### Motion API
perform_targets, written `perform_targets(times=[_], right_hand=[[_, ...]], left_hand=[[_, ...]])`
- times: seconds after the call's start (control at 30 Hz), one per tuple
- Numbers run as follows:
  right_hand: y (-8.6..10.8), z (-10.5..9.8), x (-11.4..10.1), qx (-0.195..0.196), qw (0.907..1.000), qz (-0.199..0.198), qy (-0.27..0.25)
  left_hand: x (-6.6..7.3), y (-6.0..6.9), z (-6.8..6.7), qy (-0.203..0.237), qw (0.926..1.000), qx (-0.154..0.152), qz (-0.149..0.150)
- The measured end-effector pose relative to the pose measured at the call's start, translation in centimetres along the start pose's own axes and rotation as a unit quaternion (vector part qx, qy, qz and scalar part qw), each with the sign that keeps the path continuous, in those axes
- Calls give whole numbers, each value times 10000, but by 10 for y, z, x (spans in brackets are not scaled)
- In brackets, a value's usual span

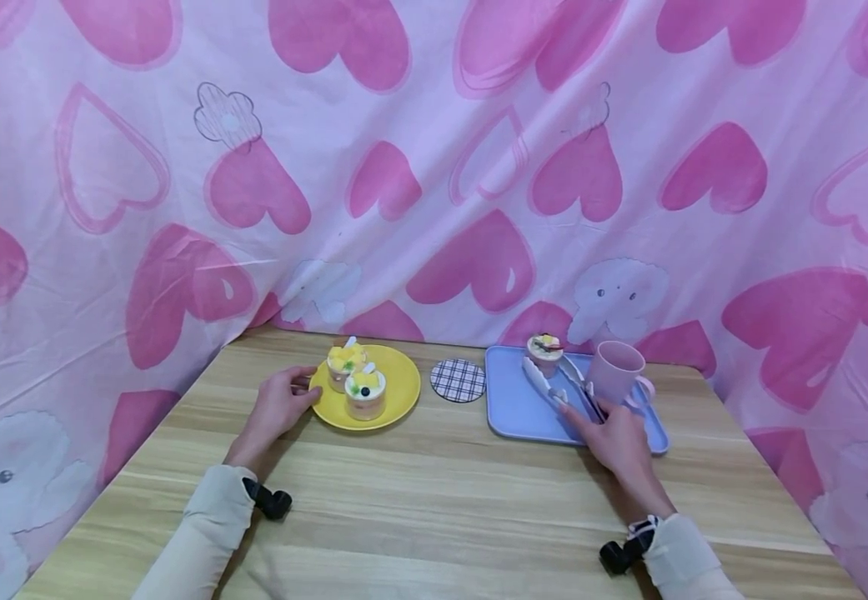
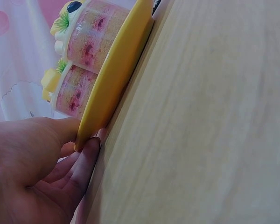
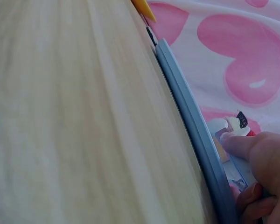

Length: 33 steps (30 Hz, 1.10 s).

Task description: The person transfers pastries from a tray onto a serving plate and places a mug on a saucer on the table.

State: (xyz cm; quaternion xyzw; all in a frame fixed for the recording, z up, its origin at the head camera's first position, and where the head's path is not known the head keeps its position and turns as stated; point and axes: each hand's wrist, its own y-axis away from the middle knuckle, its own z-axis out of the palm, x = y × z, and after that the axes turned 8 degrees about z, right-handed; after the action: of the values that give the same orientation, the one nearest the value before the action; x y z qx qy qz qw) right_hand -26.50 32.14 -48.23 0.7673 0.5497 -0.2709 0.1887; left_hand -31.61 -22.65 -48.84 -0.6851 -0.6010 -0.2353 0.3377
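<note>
Yellow plate [image 1: 403, 383] pinched by left hand [image 1: 278, 408], tongs [image 1: 539, 381] gripped by right hand [image 1: 620, 443], both hands partly closed

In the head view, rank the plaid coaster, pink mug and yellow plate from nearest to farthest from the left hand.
1. Yellow plate: the left hand pinches its rim.
2. Plaid coaster: between the plate and the blue tray.
3. Pink mug: farthest, on the tray's right side.

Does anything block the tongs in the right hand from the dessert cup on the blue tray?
Nothing visible does. The tongs in the right hand spread toward the dessert cup at the back of the blue tray; the pink mug stands to the right, off that line.
</note>
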Motion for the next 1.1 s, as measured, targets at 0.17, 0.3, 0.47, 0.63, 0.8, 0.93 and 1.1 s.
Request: perform_targets(times=[0.17,0.3,0.47,0.63,0.8,0.93,1.1], right_hand=[[-1,-3,3,-66,9999,83,-89],[-1,-3,4,-95,9998,76,-128],[-3,-1,6,-86,9998,64,-191],[-4,2,5,-115,9996,55,-248],[-5,3,4,-68,9996,-23,-261],[-5,5,1,-17,9994,-178,-285],[-2,8,-3,-198,9992,-228,-254]], left_hand=[[2,-2,2,52,10000,-8,-8],[2,-3,2,59,9999,35,76],[-2,-3,1,50,9998,54,199],[-6,-1,-2,25,9997,70,243],[-6,-2,-3,25,9996,55,262],[-5,-1,-2,53,9998,33,196],[-5,-1,-3,30,9998,9,184]])
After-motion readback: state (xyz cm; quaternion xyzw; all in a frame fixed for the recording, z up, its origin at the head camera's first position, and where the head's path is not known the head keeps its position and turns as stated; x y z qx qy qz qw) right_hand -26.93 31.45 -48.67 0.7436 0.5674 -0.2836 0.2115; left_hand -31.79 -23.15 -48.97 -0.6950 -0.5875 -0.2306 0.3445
